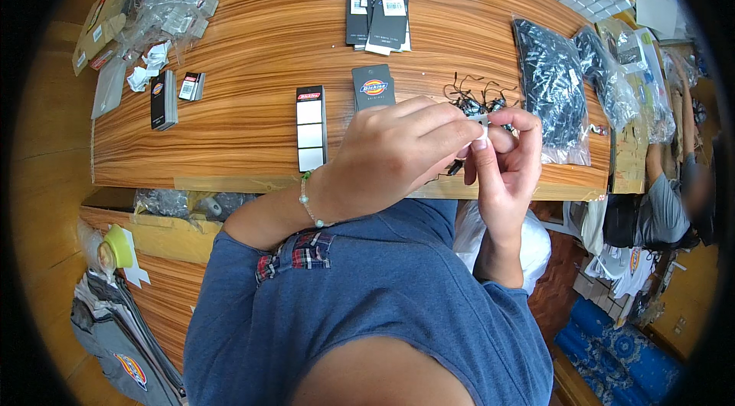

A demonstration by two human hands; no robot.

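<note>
Close together over the table's near edge, my left hand (pixel 390 150) and my right hand (pixel 509 165) pinch a small whitish tag (pixel 479 121) between their fingertips. Most of it is hidden by the fingers. A dark hole seems to show near its top. Just beneath hangs a black tag-string end (pixel 456 168). Behind my right fingers lies a bunch of black tag strings (pixel 478 100). Beyond my left hand is a stack of dark hang tags (pixel 372 84), partly covered by it. To its left stands a narrow stack of black-and-white labels (pixel 310 129).
Finished-looking dark tags with strings (pixel 383 19) lie at the far middle. On the right sits a clear bag of black strings (pixel 551 84). Small tag stacks (pixel 164 100) and crumpled plastic (pixel 172 16) occupy the left. Another person (pixel 666 207) is at far right.
</note>
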